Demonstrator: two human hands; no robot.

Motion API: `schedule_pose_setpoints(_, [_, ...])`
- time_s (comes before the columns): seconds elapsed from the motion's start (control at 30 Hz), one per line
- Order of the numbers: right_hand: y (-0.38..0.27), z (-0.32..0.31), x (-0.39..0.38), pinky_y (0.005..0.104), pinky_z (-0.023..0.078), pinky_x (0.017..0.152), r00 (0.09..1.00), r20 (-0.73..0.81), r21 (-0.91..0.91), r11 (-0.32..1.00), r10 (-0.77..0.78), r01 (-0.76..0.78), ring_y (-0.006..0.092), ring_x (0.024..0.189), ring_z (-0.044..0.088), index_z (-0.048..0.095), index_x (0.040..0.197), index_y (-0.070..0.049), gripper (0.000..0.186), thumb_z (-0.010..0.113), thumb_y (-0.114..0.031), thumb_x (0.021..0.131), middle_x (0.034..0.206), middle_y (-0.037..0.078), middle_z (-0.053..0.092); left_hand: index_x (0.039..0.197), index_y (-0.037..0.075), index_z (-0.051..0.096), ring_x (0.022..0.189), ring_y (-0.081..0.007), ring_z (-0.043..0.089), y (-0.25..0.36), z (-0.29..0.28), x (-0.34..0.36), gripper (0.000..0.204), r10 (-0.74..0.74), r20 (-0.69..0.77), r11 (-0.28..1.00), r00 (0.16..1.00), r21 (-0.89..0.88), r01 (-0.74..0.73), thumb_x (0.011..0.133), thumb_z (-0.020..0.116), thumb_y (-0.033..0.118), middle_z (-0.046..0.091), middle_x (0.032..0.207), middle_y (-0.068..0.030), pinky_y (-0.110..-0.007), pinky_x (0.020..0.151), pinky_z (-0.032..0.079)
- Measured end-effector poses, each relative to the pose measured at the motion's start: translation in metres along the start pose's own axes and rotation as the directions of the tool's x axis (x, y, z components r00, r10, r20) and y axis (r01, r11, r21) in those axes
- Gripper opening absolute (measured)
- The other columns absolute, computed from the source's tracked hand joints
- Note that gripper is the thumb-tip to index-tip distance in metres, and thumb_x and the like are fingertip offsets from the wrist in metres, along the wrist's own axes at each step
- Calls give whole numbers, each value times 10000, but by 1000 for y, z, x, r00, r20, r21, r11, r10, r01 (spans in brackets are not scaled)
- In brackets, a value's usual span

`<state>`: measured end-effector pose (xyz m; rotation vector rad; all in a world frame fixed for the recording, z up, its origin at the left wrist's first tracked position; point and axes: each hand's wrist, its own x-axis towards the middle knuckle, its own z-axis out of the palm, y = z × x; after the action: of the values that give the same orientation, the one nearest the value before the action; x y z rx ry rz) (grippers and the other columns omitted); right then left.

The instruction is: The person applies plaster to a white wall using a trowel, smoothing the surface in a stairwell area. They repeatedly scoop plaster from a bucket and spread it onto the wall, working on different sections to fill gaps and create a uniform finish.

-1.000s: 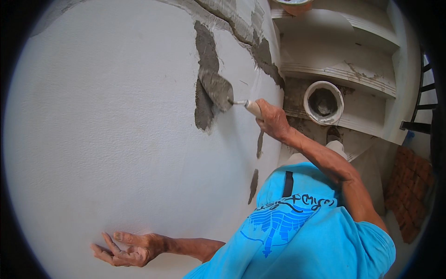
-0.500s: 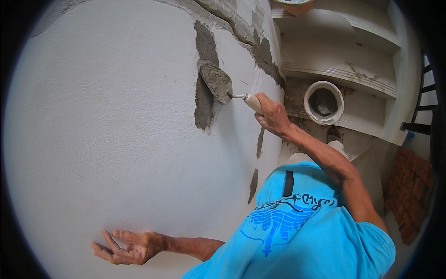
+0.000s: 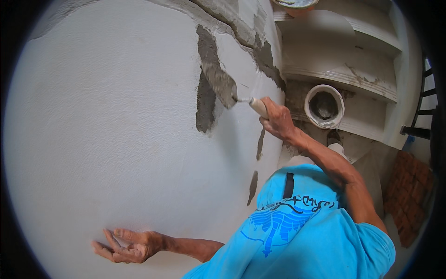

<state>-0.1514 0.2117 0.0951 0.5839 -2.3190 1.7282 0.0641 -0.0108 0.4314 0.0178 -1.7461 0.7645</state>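
Note:
My right hand (image 3: 277, 118) is closed round the pale handle of a trowel (image 3: 221, 86). The trowel's grey, mortar-coated blade is slightly smeared by motion and lies over a long dark patch of wet mortar (image 3: 205, 107) on the white wall (image 3: 116, 116). Whether the blade touches the patch along its whole length I cannot tell. Far from the patch, at the lower left, my left hand (image 3: 127, 246) is held beside the wall with its fingers spread and loosely curled, and nothing is in it.
A white bucket (image 3: 308, 111) with grey mortar inside stands on the steps (image 3: 367, 83) at the right. Another container (image 3: 297, 5) sits higher up. Red bricks (image 3: 408, 200) are stacked at the lower right, below a black railing (image 3: 416, 131). Smaller dark patches (image 3: 252, 188) mark the wall.
The trowel and my right hand have shifted slightly right and down, uncovering a little more of the mortar patch. My left hand has stayed almost where it was.

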Motion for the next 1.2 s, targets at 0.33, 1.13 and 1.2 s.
schedule_pose_setpoints(0.33, [13, 9, -14, 465, 530, 613, 989, 62, -110, 983, -137, 144, 356, 754, 675, 530, 1028, -55, 330, 668, 37, 742, 845, 145, 621, 1171, 23, 642, 1244, -338, 621, 1, -5, 5, 194, 77, 58, 988, 995, 129, -84, 992, 617, 94, 500, 1449, -247, -656, 1143, 388])
schedule_pose_setpoints(1.13, [42, -11, 8, 516, 516, 662, 995, 94, -98, 995, 39, -30, 429, 780, 657, 453, 1053, -62, 365, 648, 16, 756, 895, 196, 618, 1219, -42, 619, 1221, -331, 631, 1, -7, 6, 260, 63, 65, 989, 996, 132, -72, 1005, 598, 104, 472, 1468, -247, -575, 1080, 500])
schedule_pose_setpoints(1.2, [39, -18, 11, 516, 515, 660, 996, 81, -83, 996, 43, -37, 430, 778, 656, 456, 1051, -61, 358, 647, 13, 757, 882, 194, 618, 1221, -43, 621, 1212, -326, 638, 4, -8, 7, 260, 52, 68, 987, 996, 147, -61, 1003, 599, 98, 475, 1466, -248, -577, 1081, 499])
